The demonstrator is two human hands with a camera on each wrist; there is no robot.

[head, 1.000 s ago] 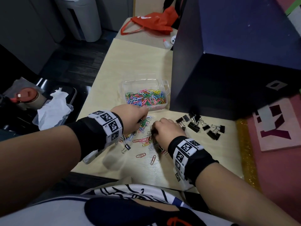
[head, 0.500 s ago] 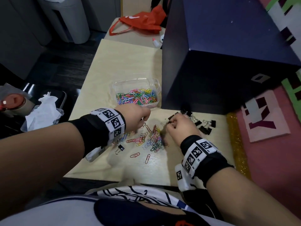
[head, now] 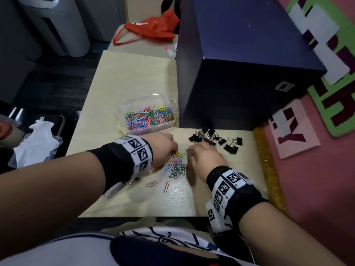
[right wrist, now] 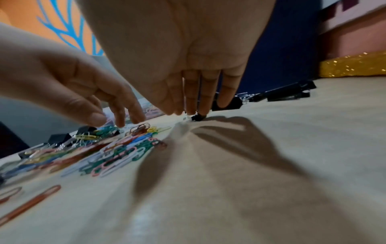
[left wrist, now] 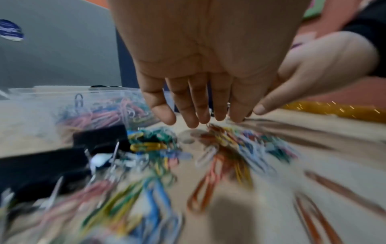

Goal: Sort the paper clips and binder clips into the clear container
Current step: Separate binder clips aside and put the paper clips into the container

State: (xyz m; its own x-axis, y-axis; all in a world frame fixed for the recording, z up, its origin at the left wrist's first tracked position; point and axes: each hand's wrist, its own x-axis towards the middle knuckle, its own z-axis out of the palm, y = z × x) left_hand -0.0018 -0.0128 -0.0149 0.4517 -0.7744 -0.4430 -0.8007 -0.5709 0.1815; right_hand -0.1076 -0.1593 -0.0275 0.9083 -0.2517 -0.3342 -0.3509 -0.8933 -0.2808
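A clear container (head: 123, 104) holds many coloured paper clips (head: 149, 118). In front of it a loose pile of paper clips (head: 175, 167) lies on the table between my hands. Black binder clips (head: 215, 139) are bunched to the right, against a dark box. My left hand (head: 173, 148) hovers at the pile's left with straight fingers (left wrist: 192, 118), holding nothing. My right hand (head: 189, 151) is at the pile's right, its straight fingertips (right wrist: 203, 109) down on the table at one small black binder clip (right wrist: 197, 117). More binder clips (left wrist: 100, 140) lie under my left wrist.
A big dark blue box (head: 240, 73) blocks the table's right rear. Two orange clips (head: 151, 183) lie apart near the front edge, a yellow one (head: 121, 132) by the container. A gold glitter strip (head: 269, 169) lines the right edge. Tissue (head: 36, 143) sits left, off the table.
The right hand went right to the binder clips, then came back beside the pile. The scattered paper clips are now gathered in a tighter heap between the hands.
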